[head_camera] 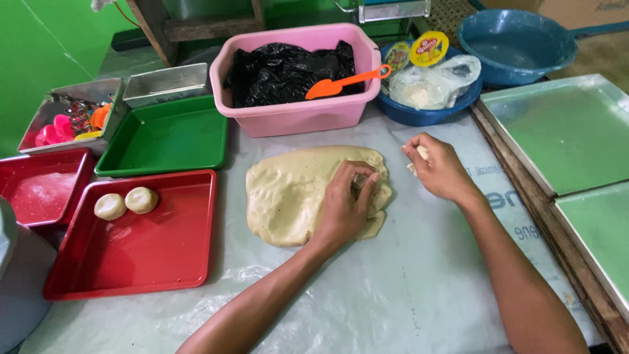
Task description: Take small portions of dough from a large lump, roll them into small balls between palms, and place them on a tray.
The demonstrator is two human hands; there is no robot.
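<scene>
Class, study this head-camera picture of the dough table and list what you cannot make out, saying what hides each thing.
- Pink tub contents: covered by a black plastic bag.
- Dough under the left hand: the hand covers that part of the dough slab.
- Small dough piece: mostly hidden inside the right hand.
- Metal tin contents: too small and jumbled.
- Green-lined tray: cut off by the right edge.

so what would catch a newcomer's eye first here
The big slab of pale dough at the centre of the plastic-covered table, with the left hand pinching its right edge. Just right of it, the right hand holds a small piece of dough. At left, two dough balls sit in a red tray; a pink tub stands behind.
</scene>
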